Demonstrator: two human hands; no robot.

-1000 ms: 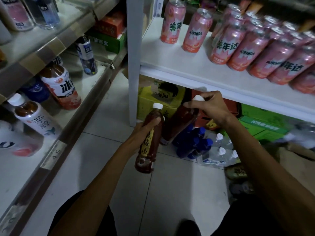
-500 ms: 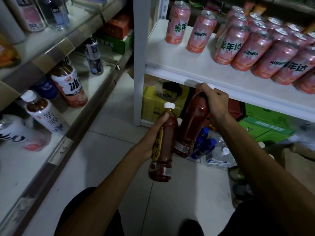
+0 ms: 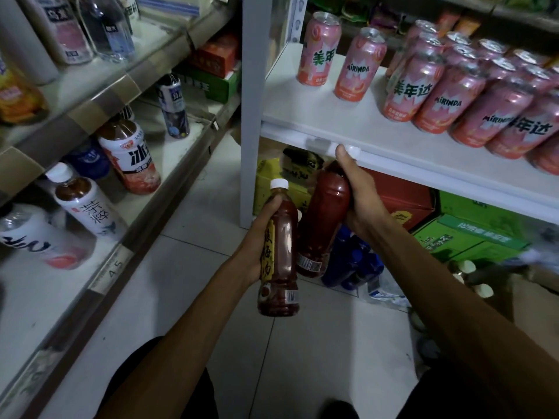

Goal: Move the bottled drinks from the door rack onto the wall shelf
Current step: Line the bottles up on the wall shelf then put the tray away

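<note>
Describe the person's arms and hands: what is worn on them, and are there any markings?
Both are bare. The left arm and right arm show no sleeves as far as the frame's edge. The left hand and right hand wear no gloves, and no watch, band or ring shows. No markings are visible, though the light is dim.

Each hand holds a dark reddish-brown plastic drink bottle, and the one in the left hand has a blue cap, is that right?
Not quite: in the head view the screw cap on the left hand's dark reddish-brown plastic bottle is white, not blue. The right hand does grip a second dark reddish-brown bottle.
</note>
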